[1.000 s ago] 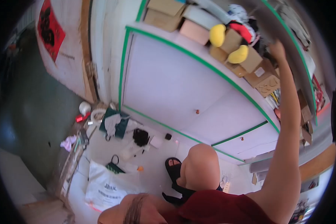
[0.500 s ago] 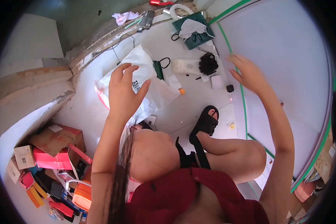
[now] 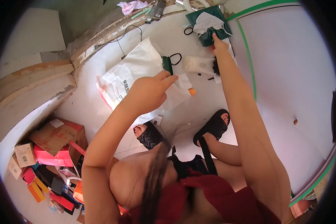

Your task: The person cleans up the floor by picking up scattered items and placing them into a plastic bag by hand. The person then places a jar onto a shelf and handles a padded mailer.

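My left hand (image 3: 149, 94) hovers over a white plastic bag (image 3: 132, 71) with dark printing, its fingers partly stretched out to the right and nothing seen in them. Just beyond those fingertips is a dark green item (image 3: 167, 65) with a black loop. My right hand (image 3: 220, 45) reaches to the near edge of a dark green tray-like box (image 3: 222, 21). A white cloth-like mask (image 3: 206, 23) and small dark green pieces lie on that box. The right fingers are partly hidden and blurred, so their grip is unclear.
A cream-coloured tube (image 3: 198, 65) lies below my right hand, partly beside a black fluffy thing (image 3: 215, 66). Cardboard boxes (image 3: 56, 134) and mixed packages pile up at left. A pale panel (image 3: 287, 74) with green edging stands at right. My sandalled feet rest on the tiles.
My right hand has moved away from me and left, from before the panel to the green box. My left hand has come lower and to the right over the bag. The view has shifted slightly.
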{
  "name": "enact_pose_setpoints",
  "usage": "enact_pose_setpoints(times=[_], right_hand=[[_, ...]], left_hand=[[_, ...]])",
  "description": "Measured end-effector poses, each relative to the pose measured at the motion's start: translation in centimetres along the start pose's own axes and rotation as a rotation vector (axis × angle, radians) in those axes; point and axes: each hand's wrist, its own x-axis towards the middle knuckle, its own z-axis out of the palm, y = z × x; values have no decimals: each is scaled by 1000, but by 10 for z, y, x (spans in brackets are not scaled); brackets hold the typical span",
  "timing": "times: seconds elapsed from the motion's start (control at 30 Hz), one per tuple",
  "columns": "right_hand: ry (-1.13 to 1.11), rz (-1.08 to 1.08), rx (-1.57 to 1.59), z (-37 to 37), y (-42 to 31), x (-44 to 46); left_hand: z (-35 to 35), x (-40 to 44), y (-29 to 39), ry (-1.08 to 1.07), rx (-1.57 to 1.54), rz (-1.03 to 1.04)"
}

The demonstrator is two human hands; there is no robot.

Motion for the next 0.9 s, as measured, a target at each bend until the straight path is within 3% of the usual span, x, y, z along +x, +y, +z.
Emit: enact_pose_setpoints(times=[0.1,0.17,0.23,0.3,0.43,0.5,0.57,0.63,0.7,0.73,0.77,0.8,0.83,0.9], right_hand=[[-28,61,146,-5,-8,-21],[-300,143,324,-17,0,-2],[-351,150,336,-34,1,-11],[-564,30,135,-57,1,-35],[-668,-3,-97,-83,-7,-115],[-822,-58,-269,-91,-2,-148],[-851,-82,-392,-84,5,-179],[-858,-186,-568,-82,20,-189],[-848,-297,-787,-75,34,-202],[-860,-382,-748,-71,43,-209],[-938,-261,-763,-65,43,-218],[-957,-560,-772,-57,55,-226],[-998,-644,-794,-51,64,-233],[-1018,-568,-810,-27,82,-262]], left_hand=[[11,2,-7,-136,119,-29],[12,-3,-8,-105,120,-46],[10,-14,-12,-79,119,-80],[6,-27,-14,54,73,-38],[1,-48,-10,182,29,-43],[6,-49,-10,217,16,-20],[9,-43,-4,381,-122,-378],[19,-26,-11,384,-116,-470],[29,-9,-21,223,80,-543],[37,-5,-29,177,101,-499],[41,-6,-32,183,97,-499],[44,-8,-33,129,73,-510],[46,-9,-33,68,50,-519],[47,-14,-25,82,0,-555]])
